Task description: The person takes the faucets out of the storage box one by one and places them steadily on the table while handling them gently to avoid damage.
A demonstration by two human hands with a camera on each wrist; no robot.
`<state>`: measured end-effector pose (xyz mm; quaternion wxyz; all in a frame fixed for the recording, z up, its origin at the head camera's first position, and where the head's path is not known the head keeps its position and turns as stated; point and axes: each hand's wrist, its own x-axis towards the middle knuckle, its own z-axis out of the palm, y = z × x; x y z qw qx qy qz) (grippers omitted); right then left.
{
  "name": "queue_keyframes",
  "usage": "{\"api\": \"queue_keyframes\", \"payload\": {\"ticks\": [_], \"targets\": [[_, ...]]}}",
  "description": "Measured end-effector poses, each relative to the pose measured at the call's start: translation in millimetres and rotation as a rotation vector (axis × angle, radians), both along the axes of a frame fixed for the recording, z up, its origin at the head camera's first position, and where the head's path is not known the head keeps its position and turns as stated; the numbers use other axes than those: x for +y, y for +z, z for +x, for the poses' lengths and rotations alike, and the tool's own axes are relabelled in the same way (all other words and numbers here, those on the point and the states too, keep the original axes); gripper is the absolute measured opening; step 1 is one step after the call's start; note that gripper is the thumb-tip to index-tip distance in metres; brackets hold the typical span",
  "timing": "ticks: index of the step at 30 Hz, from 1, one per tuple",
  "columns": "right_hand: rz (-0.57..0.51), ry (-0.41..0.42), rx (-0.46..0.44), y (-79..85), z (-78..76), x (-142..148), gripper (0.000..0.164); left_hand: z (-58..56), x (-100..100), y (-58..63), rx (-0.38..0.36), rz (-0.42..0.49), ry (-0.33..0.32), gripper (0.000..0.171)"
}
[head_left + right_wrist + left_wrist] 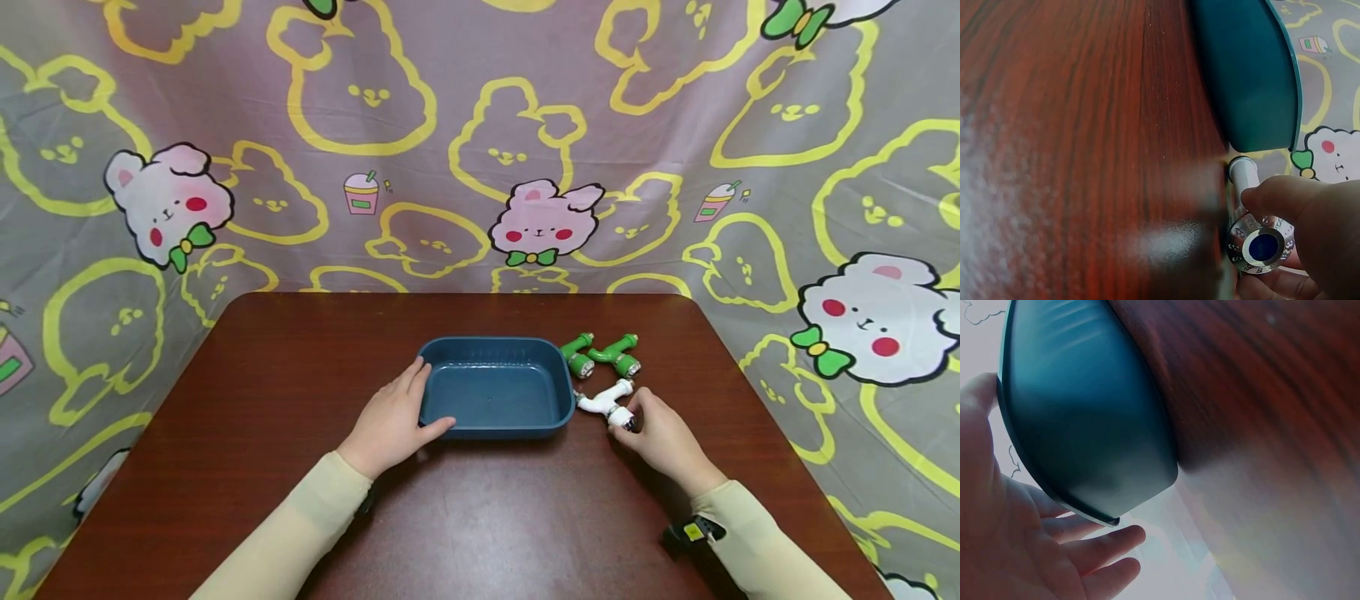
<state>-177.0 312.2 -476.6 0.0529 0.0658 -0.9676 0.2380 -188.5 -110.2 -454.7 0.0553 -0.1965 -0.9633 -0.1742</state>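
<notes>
A dark blue plastic basin stands mid-table. At its left end, my left hand touches the rim, fingers along the side and thumb over the near corner. In the left wrist view those fingers are spread and fairly straight by the basin's wall. My right hand pinches a white water tap by its knob end, right of the basin. The right wrist view shows the tap's chrome knob with a dark blue centre, between thumb and fingers.
Behind the white tap lie two green taps, one against the basin's right side and another farther right. The brown wooden table ends at a curtain printed with cartoon rabbits.
</notes>
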Motion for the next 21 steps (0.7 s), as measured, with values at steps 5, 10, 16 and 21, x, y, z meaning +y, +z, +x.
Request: {"api": "queue_keyframes", "payload": {"ticks": [5,10,16,21], "targets": [[-0.002,0.001,-0.008,0.6,0.6,-1,0.039,0.8,0,1.7,-0.011,0.001,0.004,0.099],[-0.003,0.028,-0.011,2.1,-1.0,1,0.042,0.5,-1,1.1,-0.009,-0.003,0.006,0.099],[0.01,0.064,-0.025,7.8,-1.7,5,0.043,0.0,0,-1.3,-0.01,-0.004,0.008,0.097],[0.013,0.045,-0.04,15.2,-1.4,6,0.042,0.8,0,-1.8,-0.011,-0.005,0.006,0.095]]}}
